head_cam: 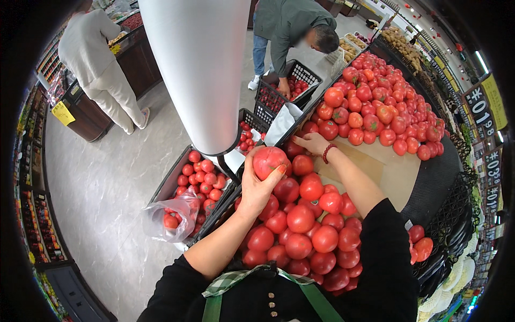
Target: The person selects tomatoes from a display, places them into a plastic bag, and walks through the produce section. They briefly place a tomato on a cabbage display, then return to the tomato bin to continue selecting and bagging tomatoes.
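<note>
In my left hand (257, 187) is a large pinkish-red tomato (267, 162), gripped between thumb and fingers above the edge of the display. My right hand (313, 143), with a dark red bead bracelet (328, 153) at the wrist, reaches to the display's far-left edge. Its fingertips are at a tomato (293, 148) there; whether they grip it I cannot tell. Close to my body lies a heap of large tomatoes (301, 219). A second heap of smaller tomatoes (380, 100) rises beyond my right arm, with brown cardboard (396, 177) between the two.
A thick white pillar (197, 72) stands front left. Black crates of tomatoes (151, 195) line the display's left side, one with a plastic bag (173, 217) on it. A person (295, 30) bends over a crate (310, 72); another person (94, 60) stands at a counter.
</note>
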The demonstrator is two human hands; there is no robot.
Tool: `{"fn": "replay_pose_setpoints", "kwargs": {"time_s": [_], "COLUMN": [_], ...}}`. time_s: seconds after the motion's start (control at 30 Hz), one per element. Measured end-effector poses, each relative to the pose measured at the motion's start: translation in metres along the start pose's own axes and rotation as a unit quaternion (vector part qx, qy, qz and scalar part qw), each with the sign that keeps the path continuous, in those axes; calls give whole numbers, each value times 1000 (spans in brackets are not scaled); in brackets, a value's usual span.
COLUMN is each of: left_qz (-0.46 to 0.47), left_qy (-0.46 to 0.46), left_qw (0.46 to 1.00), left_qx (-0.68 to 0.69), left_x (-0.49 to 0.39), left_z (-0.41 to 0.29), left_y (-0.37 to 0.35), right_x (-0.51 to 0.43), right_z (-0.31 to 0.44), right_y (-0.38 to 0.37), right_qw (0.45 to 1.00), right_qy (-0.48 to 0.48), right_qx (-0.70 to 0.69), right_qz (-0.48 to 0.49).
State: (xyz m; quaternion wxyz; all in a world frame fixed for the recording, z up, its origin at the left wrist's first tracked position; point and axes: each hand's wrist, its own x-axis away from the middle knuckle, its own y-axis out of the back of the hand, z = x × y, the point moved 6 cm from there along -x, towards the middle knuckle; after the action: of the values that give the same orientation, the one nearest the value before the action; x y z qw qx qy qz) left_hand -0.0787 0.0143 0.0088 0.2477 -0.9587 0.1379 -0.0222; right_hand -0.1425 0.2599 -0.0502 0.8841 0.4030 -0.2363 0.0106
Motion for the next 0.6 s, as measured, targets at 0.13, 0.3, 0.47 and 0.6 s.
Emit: {"fn": "replay_pose_setpoints", "kwargs": {"time_s": [0.13,0.3,0.47,0.6], "left_qz": [-2,-5,-8,-4], "left_qy": [2,12,18,16], "left_qw": [1000,1000,999,1000], "left_qx": [-15,-17,-27,-20], "left_x": [2,3,3,3], "left_z": [-3,-4,-2,-3], "left_y": [-1,-1,1,1], "right_x": [-6,-17,-58,-59], "right_z": [1,11,-6,-10], "right_y": [30,132,141,149], "right_qw": [993,844,878,892], "right_qy": [57,135,66,113], "right_qx": [47,259,307,210], "right_qz": [-94,-450,-361,-385]}}
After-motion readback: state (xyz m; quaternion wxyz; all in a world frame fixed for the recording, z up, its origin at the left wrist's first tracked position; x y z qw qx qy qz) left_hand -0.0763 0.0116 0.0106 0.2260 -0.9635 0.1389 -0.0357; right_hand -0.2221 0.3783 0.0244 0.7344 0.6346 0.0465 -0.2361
